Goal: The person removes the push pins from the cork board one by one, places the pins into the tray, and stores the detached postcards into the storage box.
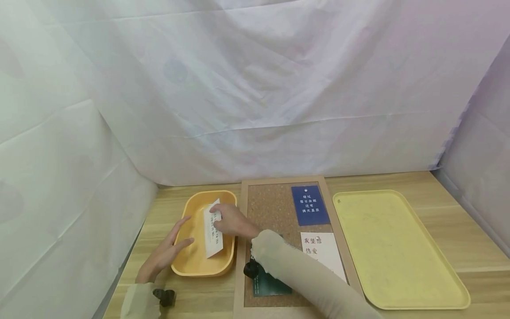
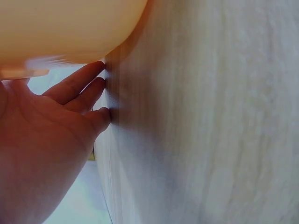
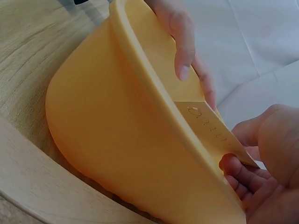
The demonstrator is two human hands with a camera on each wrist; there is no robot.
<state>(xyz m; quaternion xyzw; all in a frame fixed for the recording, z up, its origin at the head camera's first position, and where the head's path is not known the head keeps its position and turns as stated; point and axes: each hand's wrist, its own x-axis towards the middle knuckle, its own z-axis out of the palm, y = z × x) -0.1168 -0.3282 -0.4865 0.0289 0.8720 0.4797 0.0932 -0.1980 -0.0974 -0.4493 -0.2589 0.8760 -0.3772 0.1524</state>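
Note:
A white card (image 1: 213, 237) with printed characters stands tilted inside the yellow plastic basin (image 1: 192, 263). My right hand (image 1: 231, 219) pinches the card near its far end, thumb on one face and fingers on the other. Squiggly lines mark the card's other face in the right wrist view. At the basin's left side, my left hand (image 1: 162, 257) straddles the rim, with thumb and index finger reaching over it. The left wrist view shows the other fingers (image 2: 79, 86) extended below the rim outside, their tips right at the tabletop.
Right of the basin lies a wood-framed cork board (image 1: 271, 199). On it are a blue card (image 1: 311, 217), a white card (image 1: 326, 248) and a dark green card (image 1: 271, 283) partly under my right arm. A yellow tray (image 1: 392, 248) lies farther right. White cloth (image 1: 259, 88) surrounds the table.

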